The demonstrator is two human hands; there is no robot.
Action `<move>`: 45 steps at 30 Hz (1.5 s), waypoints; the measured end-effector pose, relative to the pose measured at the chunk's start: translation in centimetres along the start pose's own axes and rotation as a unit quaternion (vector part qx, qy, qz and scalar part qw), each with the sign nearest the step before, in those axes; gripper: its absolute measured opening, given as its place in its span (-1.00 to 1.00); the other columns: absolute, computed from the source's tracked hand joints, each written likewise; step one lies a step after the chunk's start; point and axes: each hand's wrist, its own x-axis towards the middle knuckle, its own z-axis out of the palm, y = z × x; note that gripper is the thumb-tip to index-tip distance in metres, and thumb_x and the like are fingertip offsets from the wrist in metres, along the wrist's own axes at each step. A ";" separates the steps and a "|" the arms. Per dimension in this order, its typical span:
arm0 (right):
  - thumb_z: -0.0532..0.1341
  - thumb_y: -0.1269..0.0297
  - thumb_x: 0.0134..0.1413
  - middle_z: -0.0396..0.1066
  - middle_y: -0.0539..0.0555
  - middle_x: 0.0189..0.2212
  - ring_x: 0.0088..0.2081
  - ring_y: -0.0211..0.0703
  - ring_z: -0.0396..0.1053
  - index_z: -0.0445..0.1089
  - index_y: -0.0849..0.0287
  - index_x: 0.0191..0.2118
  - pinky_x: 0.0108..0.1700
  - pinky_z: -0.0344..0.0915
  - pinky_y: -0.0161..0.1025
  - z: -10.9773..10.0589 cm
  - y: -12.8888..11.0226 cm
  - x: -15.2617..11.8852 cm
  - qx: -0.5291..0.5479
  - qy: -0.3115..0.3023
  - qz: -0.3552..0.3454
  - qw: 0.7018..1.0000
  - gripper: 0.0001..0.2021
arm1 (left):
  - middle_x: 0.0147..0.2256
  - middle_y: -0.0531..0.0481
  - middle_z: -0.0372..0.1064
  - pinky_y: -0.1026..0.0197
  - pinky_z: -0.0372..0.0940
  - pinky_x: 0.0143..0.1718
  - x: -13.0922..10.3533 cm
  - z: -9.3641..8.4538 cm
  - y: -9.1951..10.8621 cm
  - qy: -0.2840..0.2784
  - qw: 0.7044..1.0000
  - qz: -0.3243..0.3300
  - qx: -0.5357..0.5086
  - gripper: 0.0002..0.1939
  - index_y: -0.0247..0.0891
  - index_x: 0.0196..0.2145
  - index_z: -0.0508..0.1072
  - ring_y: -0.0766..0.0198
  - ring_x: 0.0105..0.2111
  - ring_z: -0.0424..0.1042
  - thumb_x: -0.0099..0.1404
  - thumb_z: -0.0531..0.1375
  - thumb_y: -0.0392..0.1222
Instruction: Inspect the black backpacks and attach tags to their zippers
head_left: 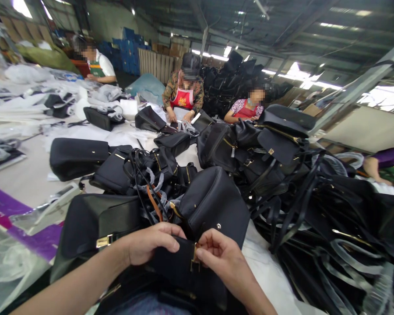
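A black handbag (170, 265) with gold-coloured hardware lies on my lap, close in front of me. My left hand (153, 245) grips its upper edge, thumb on the near side and fingers curled behind. With thumb and fingers pinched together, my right hand (218, 251) holds the gold buckle (195, 253) at the bag's right part. Just beyond my hands another black bag (213, 201) leans up, showing a small metal stud. To the left of my left hand stands a black bag with a gold clasp (104, 240).
Black bags (269, 162) are piled at the right, with straps (295, 210) trailing down. Purple-edged plastic packaging (36, 232) lies at the left. Several co-workers sit around the table, one in a red apron (183, 98) across from me. A co-worker's arm (374, 168) reaches in at far right.
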 end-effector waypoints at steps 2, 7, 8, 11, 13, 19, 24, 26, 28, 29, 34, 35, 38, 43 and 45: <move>0.24 0.31 -0.02 0.34 -0.09 -0.57 -0.53 -0.32 0.28 0.32 0.17 -0.41 -0.48 0.20 -0.38 0.1 0.9 0.3 0.020 -0.020 0.010 1.000 -0.92 | -0.43 -0.01 0.48 0.34 0.27 -0.44 0.3 -0.4 0.1 -0.038 0.999 -0.038 -0.007 -0.66 -0.35 -0.33 0.54 0.31 -0.46 0.39 -0.17 0.26 -0.24; 0.20 0.36 0.04 0.40 -0.05 -0.53 -0.49 -0.29 0.35 0.38 0.16 -0.40 -0.46 0.24 -0.37 0.5 2.0 0.2 -0.047 -0.012 -0.022 0.999 -0.96 | -0.42 0.00 0.53 0.31 0.31 -0.44 1.8 -0.6 -0.4 -0.015 0.993 -0.116 0.025 -0.57 -0.31 -0.28 0.55 0.29 -0.50 0.43 -0.20 0.17 -0.40; 0.18 0.37 0.07 0.42 -0.04 -0.51 -0.47 -0.28 0.37 0.39 0.15 -0.39 -0.44 0.26 -0.37 0.5 1.9 0.0 -0.068 -0.010 -0.037 0.997 -0.94 | -0.44 0.00 0.52 0.31 0.31 -0.46 2.1 -0.7 -0.6 0.001 0.993 -0.117 0.021 -0.55 -0.30 -0.28 0.55 0.28 -0.51 0.43 -0.21 0.16 -0.41; 0.18 0.41 0.13 0.47 -0.01 -0.39 -0.37 -0.26 0.42 0.44 0.12 -0.36 -0.33 0.30 -0.36 0.6 1.7 -0.8 -0.148 -0.010 -0.122 0.981 -0.89 | -0.50 0.01 0.50 0.32 0.29 -0.51 2.3 -0.6 -1.1 0.025 0.992 -0.123 -0.012 -0.54 -0.30 -0.31 0.53 0.27 -0.54 0.42 -0.26 0.13 -0.44; 0.15 0.43 0.18 0.47 0.02 -0.31 -0.29 -0.24 0.43 0.44 0.12 -0.29 -0.24 0.32 -0.34 0.6 1.9 -1.3 -0.215 -0.009 -0.199 0.956 -0.86 | -0.53 0.02 0.48 0.32 0.30 -0.51 2.3 -0.4 -1.2 0.032 0.991 -0.124 -0.034 -0.56 -0.30 -0.34 0.53 0.29 -0.56 0.41 -0.27 0.12 -0.44; 0.01 0.56 0.20 0.36 0.03 -0.45 -0.45 -0.20 0.34 0.34 0.16 -0.39 -0.44 0.21 -0.28 1.1 2.4 -1.4 -0.470 0.009 -0.338 0.816 -0.75 | -0.57 0.03 0.46 0.31 0.30 -0.52 2.1 0.6 -1.4 0.042 0.990 -0.123 -0.058 -0.62 -0.30 -0.40 0.51 0.28 -0.57 0.40 -0.27 0.12 -0.41; 0.06 0.64 0.02 0.30 -0.02 -0.49 -0.51 -0.16 0.30 0.26 0.10 -0.42 -0.53 0.07 -0.20 1.3 1.2 -0.9 -0.581 -0.001 -0.338 0.741 -0.75 | -0.58 0.05 0.43 0.29 0.29 -0.49 2.1 1.4 -1.4 0.048 0.992 -0.111 -0.040 -0.61 -0.29 -0.38 0.48 0.26 -0.55 0.41 -0.27 0.12 -0.42; 0.08 0.64 -0.02 0.30 -0.02 -0.49 -0.52 -0.15 0.29 0.26 0.10 -0.40 -0.53 0.04 -0.18 1.3 1.0 -0.7 -0.599 -0.014 -0.333 0.728 -0.76 | -0.59 0.05 0.43 0.29 0.29 -0.49 2.0 1.6 -1.3 0.064 0.991 -0.117 -0.027 -0.59 -0.29 -0.36 0.48 0.26 -0.55 0.40 -0.27 0.11 -0.42; 0.08 0.63 -0.03 0.30 -0.02 -0.49 -0.52 -0.15 0.29 0.26 0.10 -0.41 -0.52 0.04 -0.18 1.4 1.0 -0.6 -0.602 -0.027 -0.329 0.727 -0.77 | -0.58 0.06 0.44 0.30 0.29 -0.49 1.8 1.7 -1.3 0.070 0.990 -0.118 -0.018 -0.54 -0.29 -0.31 0.48 0.27 -0.55 0.40 -0.27 0.10 -0.41; 0.08 0.62 -0.03 0.30 -0.02 -0.50 -0.52 -0.15 0.29 0.27 0.10 -0.41 -0.51 0.04 -0.18 1.4 1.1 -0.5 -0.600 -0.032 -0.327 0.729 -0.77 | -0.57 0.07 0.44 0.30 0.29 -0.49 1.7 1.7 -1.3 0.069 0.991 -0.115 -0.017 -0.52 -0.28 -0.29 0.48 0.27 -0.54 0.40 -0.27 0.09 -0.41; 0.05 0.56 0.02 0.29 0.02 -0.51 -0.50 -0.14 0.28 0.28 0.13 -0.43 -0.48 0.09 -0.19 1.2 1.5 0.3 -0.568 -0.031 -0.335 0.751 -0.82 | -0.51 0.11 0.46 0.33 0.27 -0.49 1.4 1.7 -1.3 0.085 0.990 -0.110 0.008 -0.44 -0.25 -0.18 0.48 0.30 -0.52 0.40 -0.24 0.12 -0.41; 0.03 0.55 0.04 0.28 0.03 -0.51 -0.50 -0.14 0.27 0.28 0.14 -0.43 -0.48 0.10 -0.19 1.0 1.4 0.4 -0.552 -0.025 -0.336 0.763 -0.81 | -0.50 0.11 0.46 0.34 0.26 -0.49 1.3 1.8 -1.2 0.085 0.990 -0.110 0.009 -0.43 -0.24 -0.17 0.48 0.30 -0.51 0.40 -0.24 0.13 -0.41; -0.01 0.52 0.12 0.26 0.02 -0.50 -0.49 -0.19 0.26 0.25 0.15 -0.43 -0.46 0.15 -0.23 -0.2 1.0 0.6 -0.461 0.008 -0.313 0.830 -0.80 | -0.48 0.08 0.48 0.32 0.28 -0.47 1.3 1.8 -1.0 0.071 0.992 -0.105 -0.013 -0.44 -0.26 -0.18 0.48 0.29 -0.49 0.41 -0.24 0.14 -0.40; 0.08 0.36 0.25 0.41 0.08 -0.17 -0.16 -0.21 0.40 0.35 0.13 -0.09 -0.13 0.35 -0.29 -1.9 0.9 -0.9 -0.255 0.079 -0.231 0.936 -0.83 | -0.46 0.01 0.49 0.29 0.32 -0.41 1.4 1.2 -1.0 0.039 0.991 -0.092 -0.088 -0.53 -0.31 -0.27 0.50 0.25 -0.46 0.45 -0.26 0.18 -0.40; 0.12 0.31 0.25 0.41 0.06 -0.01 0.00 -0.18 0.38 0.36 0.04 0.02 0.05 0.33 -0.25 -2.0 1.3 -1.7 -0.225 0.063 -0.207 0.950 -0.75 | -0.44 -0.02 0.50 0.29 0.32 -0.40 1.4 0.8 -1.4 0.024 0.990 -0.086 -0.110 -0.51 -0.32 -0.26 0.51 0.26 -0.45 0.45 -0.27 0.21 -0.39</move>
